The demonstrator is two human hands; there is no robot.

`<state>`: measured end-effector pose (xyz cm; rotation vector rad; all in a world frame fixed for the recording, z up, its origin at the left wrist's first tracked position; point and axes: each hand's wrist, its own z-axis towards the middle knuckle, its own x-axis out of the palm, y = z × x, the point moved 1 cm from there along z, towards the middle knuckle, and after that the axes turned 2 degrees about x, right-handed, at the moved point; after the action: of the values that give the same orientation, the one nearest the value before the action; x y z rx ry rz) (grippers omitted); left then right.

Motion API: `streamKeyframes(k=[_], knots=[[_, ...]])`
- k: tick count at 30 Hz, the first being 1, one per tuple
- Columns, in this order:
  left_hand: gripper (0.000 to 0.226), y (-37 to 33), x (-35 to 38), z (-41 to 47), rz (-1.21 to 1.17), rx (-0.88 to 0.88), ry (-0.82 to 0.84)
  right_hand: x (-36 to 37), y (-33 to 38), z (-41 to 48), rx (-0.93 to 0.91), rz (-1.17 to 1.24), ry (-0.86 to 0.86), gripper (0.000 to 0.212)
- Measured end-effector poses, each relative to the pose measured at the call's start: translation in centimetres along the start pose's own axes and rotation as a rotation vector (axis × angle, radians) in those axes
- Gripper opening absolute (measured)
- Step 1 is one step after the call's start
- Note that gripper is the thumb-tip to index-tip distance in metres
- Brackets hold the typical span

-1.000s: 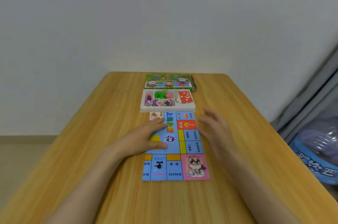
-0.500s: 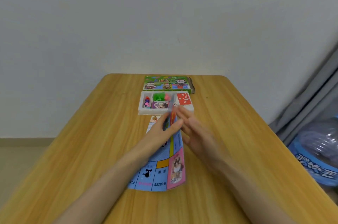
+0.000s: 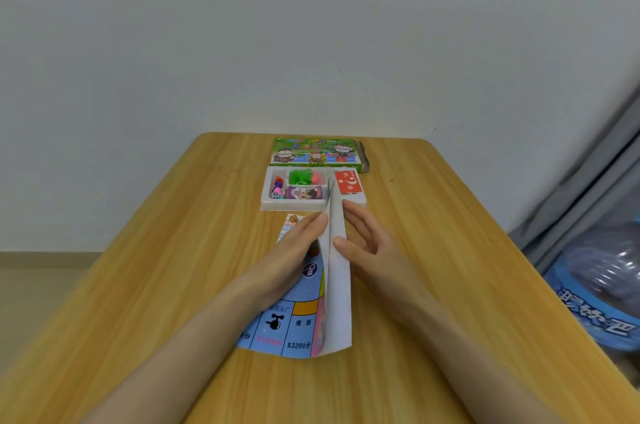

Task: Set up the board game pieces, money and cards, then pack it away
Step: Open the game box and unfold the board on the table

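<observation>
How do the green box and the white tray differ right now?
The green box shows only its printed cartoon face; the white tray lies open, pieces and cards in its compartments. The box lies behind, the tray in front. Both rest flat on the table.

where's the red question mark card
Head view, centre far: the red card lies at the right end of the white tray, just this side of the green box.

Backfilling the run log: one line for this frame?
board: panel raised, white back showing | left hand: flat on printed face | right hand: touching white back | tray: pieces inside
</observation>
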<state>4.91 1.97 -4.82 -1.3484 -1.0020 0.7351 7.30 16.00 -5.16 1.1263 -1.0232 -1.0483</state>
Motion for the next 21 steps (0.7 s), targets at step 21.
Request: streamKeyframes(k=[21], knots=[[0.021,-4.8,-4.6,-1.9,0.249,0.070,-0.277,-3.1,-0.5,-0.3,-0.160,-0.750,-0.139,0.025]])
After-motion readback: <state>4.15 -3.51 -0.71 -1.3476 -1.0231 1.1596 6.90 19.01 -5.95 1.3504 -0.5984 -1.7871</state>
